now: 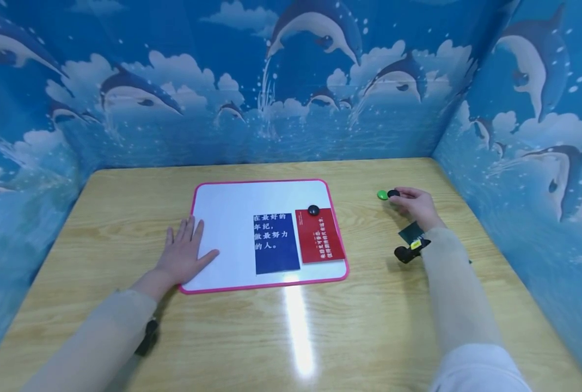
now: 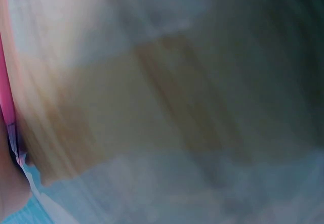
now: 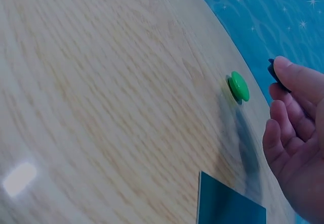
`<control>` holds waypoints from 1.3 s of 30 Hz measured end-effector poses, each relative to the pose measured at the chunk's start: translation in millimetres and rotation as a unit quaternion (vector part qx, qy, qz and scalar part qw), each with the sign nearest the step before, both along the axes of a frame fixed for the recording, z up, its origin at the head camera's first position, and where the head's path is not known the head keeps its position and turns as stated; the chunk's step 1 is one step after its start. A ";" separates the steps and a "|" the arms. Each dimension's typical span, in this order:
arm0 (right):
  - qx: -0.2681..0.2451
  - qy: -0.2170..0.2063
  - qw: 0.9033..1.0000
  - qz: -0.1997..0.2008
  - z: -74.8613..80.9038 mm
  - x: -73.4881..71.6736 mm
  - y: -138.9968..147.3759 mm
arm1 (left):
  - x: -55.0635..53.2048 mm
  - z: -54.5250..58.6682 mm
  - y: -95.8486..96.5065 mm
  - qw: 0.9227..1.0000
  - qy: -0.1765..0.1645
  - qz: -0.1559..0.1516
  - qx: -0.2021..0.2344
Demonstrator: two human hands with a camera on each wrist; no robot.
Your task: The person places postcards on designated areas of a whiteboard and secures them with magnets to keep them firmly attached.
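Observation:
With fingers spread, my left hand (image 1: pixel 182 258) rests on the left edge of a pink-rimmed whiteboard (image 1: pixel 227 228). On the right side of the table, my right hand (image 1: pixel 416 206) pinches a round black magnet (image 3: pixel 277 75) between thumb and finger. Beside it on the wood sits a green magnet (image 1: pixel 382 195). The board bears a blue card (image 1: pixel 276 258) with white writing and, to its right, a red card (image 1: pixel 315 239). Another black magnet (image 1: pixel 313 210) lies on the red card's top edge. The left wrist view is mostly blurred table.
A dark green card (image 1: pixel 410 233) lies on the table under my right wrist, partly hidden by the arm and its wrist camera (image 1: pixel 410 251). Blue dolphin-print sheets (image 1: pixel 251 130) stand along the back and sides of the wooden table (image 1: pixel 369 326).

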State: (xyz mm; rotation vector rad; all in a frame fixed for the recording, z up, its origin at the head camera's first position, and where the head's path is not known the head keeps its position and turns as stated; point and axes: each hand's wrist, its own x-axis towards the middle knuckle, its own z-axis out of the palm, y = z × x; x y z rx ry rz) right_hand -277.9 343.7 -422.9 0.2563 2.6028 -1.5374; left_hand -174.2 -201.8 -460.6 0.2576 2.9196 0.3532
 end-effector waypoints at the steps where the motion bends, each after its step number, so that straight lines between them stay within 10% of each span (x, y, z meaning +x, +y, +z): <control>1: -0.001 -0.001 1.000 0.001 -0.2 -0.7 -1.1 | 0.1 -0.1 0.0 1.000 -0.001 0.001 0.000; 27: -0.068 -0.015 0.993 0.100 16.5 -15.8 -111.6 | 1.1 -2.1 -1.6 1.000 0.008 -0.004 0.001; 39: -0.014 0.015 0.991 0.136 18.7 -10.9 -149.0 | 2.0 -1.7 -1.7 1.000 0.008 -0.008 0.001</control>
